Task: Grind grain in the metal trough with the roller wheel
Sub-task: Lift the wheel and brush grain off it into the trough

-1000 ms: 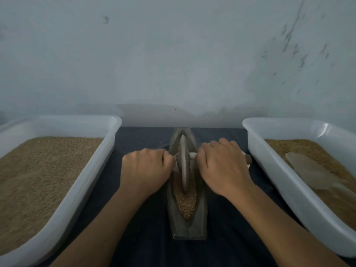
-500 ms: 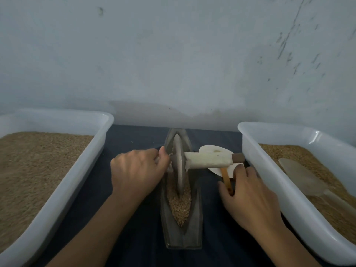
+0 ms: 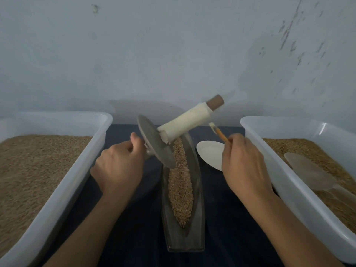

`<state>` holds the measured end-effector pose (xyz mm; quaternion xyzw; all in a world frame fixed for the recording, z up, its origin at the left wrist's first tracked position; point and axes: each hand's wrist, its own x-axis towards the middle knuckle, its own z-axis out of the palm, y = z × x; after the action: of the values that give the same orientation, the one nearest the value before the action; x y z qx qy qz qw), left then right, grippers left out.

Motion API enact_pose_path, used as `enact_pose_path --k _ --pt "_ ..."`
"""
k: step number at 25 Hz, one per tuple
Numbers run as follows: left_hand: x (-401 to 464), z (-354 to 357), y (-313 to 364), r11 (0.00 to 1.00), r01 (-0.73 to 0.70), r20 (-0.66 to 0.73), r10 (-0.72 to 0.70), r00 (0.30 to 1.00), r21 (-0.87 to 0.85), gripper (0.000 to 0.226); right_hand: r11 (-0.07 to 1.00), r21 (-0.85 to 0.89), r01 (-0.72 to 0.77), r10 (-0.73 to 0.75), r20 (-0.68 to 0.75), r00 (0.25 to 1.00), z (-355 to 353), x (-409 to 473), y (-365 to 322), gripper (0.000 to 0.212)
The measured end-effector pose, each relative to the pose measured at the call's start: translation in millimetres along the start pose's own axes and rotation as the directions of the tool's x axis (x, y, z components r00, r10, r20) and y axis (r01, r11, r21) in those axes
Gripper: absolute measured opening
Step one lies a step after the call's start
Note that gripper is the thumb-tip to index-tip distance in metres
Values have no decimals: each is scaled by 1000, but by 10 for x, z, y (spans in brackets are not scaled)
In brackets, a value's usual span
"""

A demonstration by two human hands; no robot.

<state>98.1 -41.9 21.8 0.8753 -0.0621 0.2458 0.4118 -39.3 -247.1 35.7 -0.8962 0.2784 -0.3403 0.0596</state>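
Note:
The boat-shaped metal trough (image 3: 194, 241) lies in the middle of the dark cloth, with a strip of grain (image 3: 180, 185) along its bottom. My left hand (image 3: 119, 166) grips the left handle of the roller wheel (image 3: 156, 145), which is tilted and lifted off the grain, its white-wrapped right handle (image 3: 188, 122) pointing up and to the right. My right hand (image 3: 244, 166) holds a small brush with an orange handle (image 3: 220, 132), its pale tip just right of the white handle.
Two white plastic tubs of grain flank the trough, one on the left (image 3: 63, 182) and one on the right (image 3: 294, 187); a pale scoop (image 3: 308, 172) lies in the right one. A small white dish (image 3: 210, 154) sits beside the trough. A wall stands close behind.
My right hand let go of the wheel's right handle and picked up the brush from the cloth. My left hand tilted the wheel up out of the trough.

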Motion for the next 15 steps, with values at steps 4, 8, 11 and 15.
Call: enact_pose_path --k 4,8,11,15 --pt "9 -41 17 984 123 56 -116 992 -131 70 956 257 141 -130 -57 990 -51 78 -285 18" --pt "26 -84 42 967 182 93 -168 981 -179 70 895 406 186 -183 -47 982 -78 -52 -431 22" --pt "7 -94 65 964 188 108 -170 980 -186 70 934 327 145 -180 80 980 -28 -22 -470 19" --pt "-31 -64 56 972 137 107 -118 987 -193 69 966 227 124 -180 243 953 35 -32 -467 21"
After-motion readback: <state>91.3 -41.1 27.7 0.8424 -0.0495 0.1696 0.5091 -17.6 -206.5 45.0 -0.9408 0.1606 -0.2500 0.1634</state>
